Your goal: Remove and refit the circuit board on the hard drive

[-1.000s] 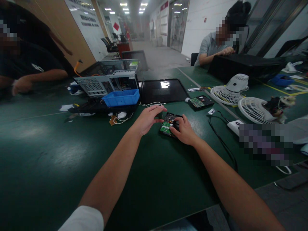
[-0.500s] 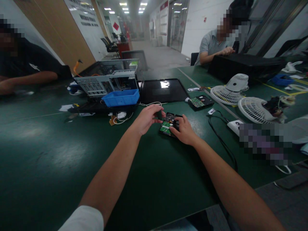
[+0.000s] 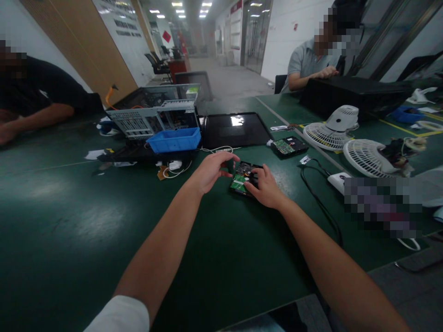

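Green board [image 3: 238,184] up, the drive [image 3: 244,168] lies mid-frame under my loosely spread right hand [image 3: 268,190]; the dark handle, seemingly [image 3: 230,166], pinched in my left hand [image 3: 215,171] could skid if the drive turns.

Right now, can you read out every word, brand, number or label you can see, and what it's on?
No text here is legible.
Lettering on the left wall: too blurred.
Red-topped wall board: too small.
White mark on the black shirt: too blurred.
White strip on the hard drive at the right hand: too small.
White cable tag: too small.
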The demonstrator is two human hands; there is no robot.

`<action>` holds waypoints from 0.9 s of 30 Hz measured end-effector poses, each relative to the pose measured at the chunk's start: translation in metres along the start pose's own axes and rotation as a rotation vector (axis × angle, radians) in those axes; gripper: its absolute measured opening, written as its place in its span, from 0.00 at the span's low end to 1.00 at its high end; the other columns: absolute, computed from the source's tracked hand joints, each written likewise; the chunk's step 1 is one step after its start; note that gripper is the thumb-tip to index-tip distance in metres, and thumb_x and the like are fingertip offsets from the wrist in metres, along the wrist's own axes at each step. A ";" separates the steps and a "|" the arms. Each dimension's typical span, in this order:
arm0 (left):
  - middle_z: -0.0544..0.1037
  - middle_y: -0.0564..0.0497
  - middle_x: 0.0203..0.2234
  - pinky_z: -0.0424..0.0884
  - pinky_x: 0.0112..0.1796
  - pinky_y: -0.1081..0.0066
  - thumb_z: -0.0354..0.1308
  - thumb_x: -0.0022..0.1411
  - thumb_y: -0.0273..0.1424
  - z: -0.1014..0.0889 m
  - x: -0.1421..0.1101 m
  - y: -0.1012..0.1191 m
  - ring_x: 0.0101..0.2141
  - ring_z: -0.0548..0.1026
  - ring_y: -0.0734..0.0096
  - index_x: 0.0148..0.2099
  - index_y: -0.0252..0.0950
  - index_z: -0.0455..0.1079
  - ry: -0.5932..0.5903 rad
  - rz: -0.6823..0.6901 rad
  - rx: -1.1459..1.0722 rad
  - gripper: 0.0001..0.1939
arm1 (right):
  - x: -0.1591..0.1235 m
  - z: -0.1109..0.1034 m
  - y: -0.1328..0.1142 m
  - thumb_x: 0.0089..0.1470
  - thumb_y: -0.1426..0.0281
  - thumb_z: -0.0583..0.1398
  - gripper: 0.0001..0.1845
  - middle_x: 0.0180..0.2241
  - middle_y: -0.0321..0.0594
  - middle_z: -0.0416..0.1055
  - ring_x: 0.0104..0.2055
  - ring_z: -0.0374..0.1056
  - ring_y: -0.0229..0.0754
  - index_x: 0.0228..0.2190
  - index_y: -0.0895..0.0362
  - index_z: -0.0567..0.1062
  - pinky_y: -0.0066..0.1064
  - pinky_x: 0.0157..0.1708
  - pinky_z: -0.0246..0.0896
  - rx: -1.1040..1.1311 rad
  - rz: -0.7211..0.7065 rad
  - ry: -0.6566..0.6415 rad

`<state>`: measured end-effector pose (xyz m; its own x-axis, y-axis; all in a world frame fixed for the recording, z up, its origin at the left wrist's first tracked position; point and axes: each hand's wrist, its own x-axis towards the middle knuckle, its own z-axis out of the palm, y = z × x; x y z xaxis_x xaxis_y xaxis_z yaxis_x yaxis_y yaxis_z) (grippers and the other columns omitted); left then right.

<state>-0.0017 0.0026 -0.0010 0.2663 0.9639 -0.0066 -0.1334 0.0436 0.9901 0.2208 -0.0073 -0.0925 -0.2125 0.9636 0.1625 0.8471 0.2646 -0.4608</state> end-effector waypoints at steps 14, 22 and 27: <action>0.81 0.48 0.38 0.73 0.39 0.67 0.54 0.72 0.41 -0.003 0.000 -0.002 0.38 0.78 0.64 0.50 0.39 0.73 0.196 0.270 0.805 0.14 | 0.000 -0.003 -0.002 0.64 0.54 0.58 0.31 0.70 0.63 0.50 0.77 0.39 0.61 0.61 0.58 0.63 0.54 0.69 0.46 0.004 0.021 -0.023; 0.81 0.48 0.40 0.71 0.41 0.66 0.58 0.70 0.39 -0.010 0.000 0.003 0.38 0.77 0.65 0.48 0.38 0.74 0.148 0.275 0.886 0.12 | -0.001 -0.006 -0.005 0.65 0.54 0.58 0.33 0.70 0.64 0.49 0.77 0.36 0.62 0.62 0.60 0.62 0.53 0.70 0.44 0.021 0.032 -0.037; 0.82 0.47 0.40 0.74 0.45 0.64 0.56 0.71 0.40 -0.026 -0.001 0.012 0.40 0.79 0.64 0.49 0.38 0.74 0.174 0.284 0.838 0.13 | -0.001 -0.007 -0.006 0.65 0.54 0.58 0.34 0.70 0.65 0.48 0.77 0.36 0.62 0.63 0.61 0.61 0.53 0.70 0.43 0.025 0.044 -0.048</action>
<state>-0.0283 0.0091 0.0075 0.1725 0.9383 0.2998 0.5859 -0.3424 0.7345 0.2194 -0.0097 -0.0838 -0.1994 0.9748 0.0996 0.8436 0.2225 -0.4886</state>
